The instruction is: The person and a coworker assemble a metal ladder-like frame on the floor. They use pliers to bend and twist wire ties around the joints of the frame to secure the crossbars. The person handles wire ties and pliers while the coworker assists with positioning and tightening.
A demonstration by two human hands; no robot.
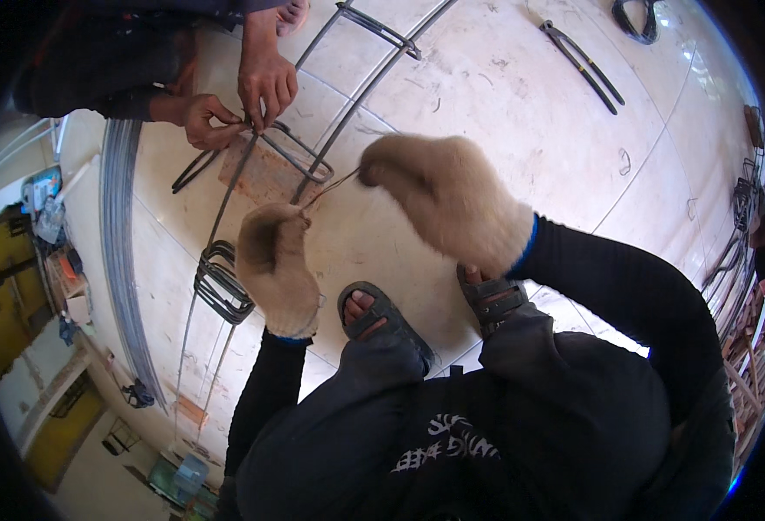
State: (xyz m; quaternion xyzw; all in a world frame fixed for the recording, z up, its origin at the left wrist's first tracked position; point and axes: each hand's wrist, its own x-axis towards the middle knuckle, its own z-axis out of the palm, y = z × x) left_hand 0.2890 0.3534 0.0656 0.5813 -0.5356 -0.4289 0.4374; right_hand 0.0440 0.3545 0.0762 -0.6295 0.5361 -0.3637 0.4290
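Note:
Both my hands wear beige knit gloves. My left hand (276, 269) is closed in a pinch on one end of some thin tie wire (332, 186). The other end runs into the closed fingers of my right hand (447, 198), held higher and farther right. Just beyond the wire are two long steel bars (341, 122) with a bent rectangular stirrup (300, 154) across them. A co-worker's bare hands (265, 87) pinch at the corner where this stirrup meets the left bar. Several more stirrups (221, 282) hang bunched beside my left hand.
A reddish block (256, 174) lies under the bars. Long-handled pincers (580, 65) and a black coil (636, 19) rest on the tiled floor, far right. Straight rods (120, 243) are bundled at the left. My sandalled feet (382, 321) stand close below. Scrap wood (754, 339) is piled right.

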